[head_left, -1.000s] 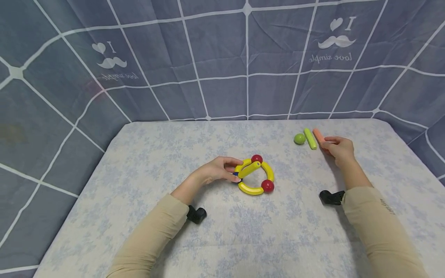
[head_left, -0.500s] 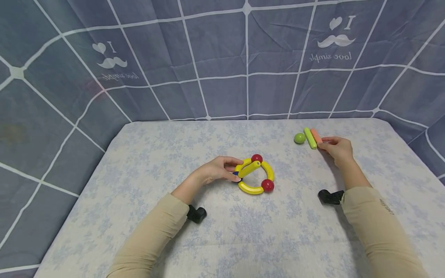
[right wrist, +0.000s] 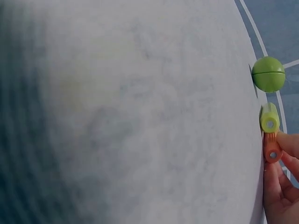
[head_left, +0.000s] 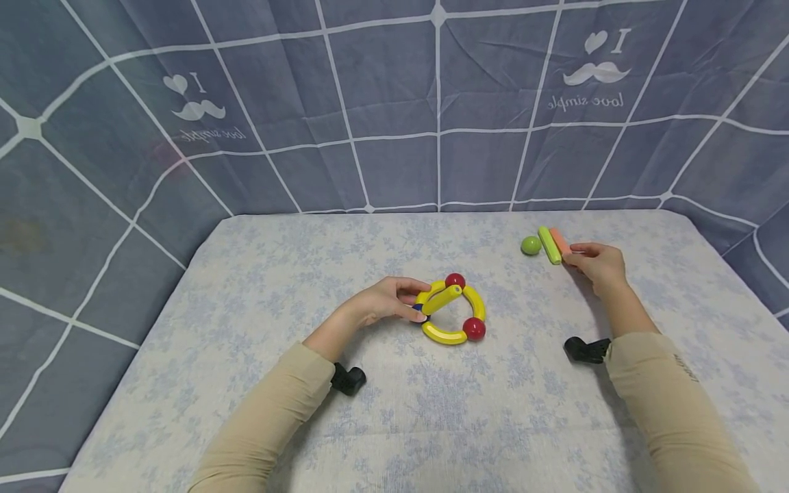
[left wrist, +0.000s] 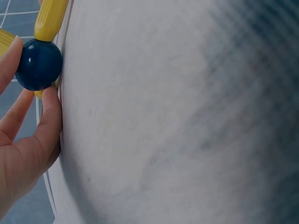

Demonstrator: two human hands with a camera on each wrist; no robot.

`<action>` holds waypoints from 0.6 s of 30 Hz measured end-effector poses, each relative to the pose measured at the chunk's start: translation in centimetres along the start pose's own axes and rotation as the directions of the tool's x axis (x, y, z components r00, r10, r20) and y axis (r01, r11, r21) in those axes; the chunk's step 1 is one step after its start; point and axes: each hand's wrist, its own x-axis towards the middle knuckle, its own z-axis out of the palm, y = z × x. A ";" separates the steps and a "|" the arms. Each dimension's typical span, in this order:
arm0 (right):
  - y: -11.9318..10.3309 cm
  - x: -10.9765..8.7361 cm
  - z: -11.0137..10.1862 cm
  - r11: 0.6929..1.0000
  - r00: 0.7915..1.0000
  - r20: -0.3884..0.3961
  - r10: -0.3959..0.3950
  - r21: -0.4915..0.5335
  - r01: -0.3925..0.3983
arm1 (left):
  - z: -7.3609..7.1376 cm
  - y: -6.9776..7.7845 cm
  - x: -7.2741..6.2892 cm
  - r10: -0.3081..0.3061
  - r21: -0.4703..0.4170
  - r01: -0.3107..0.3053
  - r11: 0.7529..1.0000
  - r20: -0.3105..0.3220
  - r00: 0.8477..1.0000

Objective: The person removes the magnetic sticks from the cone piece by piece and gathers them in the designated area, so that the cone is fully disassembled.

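My left hand (head_left: 388, 302) pinches a dark blue ball (left wrist: 39, 64) between thumb and fingers. That ball joins a ring of curved yellow rods (head_left: 445, 335) with two red balls (head_left: 474, 329). A straight yellow rod (head_left: 442, 300) rises at a slant from the blue ball. At the back right, my right hand (head_left: 600, 266) pinches the near end of an orange rod (head_left: 559, 240) lying on the table. The orange rod lies against a lime-green rod (right wrist: 269, 117), side by side. Left of the green rod sits a green ball (right wrist: 268, 74), apart from it.
A pale table cover with blue flowers (head_left: 468, 424) lies under everything. Behind the table hangs a blue-grey curtain with white lines (head_left: 394, 171). Black devices (head_left: 349, 381) are worn at both wrists.
My right hand has moved the orange rod slightly left, closing the gap to the lime-green rod. The left hand and the yellow ring stay in place.
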 end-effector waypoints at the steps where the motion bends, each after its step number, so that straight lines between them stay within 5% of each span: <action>1: 0.1 0.0 -0.1 1.000 1.000 0.005 -0.002 0.009 0.002 | 0.0 0.0 0.0 0.000 0.001 0.000 1.000 0.001 1.000; 11: 0.1 -0.4 -1.3 0.987 0.994 0.097 -0.050 0.155 0.035 | 0.0 0.0 0.1 -0.003 0.005 0.003 1.000 -0.002 1.000; 18: -0.7 -1.6 -1.9 0.983 0.983 0.140 -0.122 0.157 0.100 | 0.0 0.0 0.0 -0.004 0.004 0.004 1.000 -0.001 1.000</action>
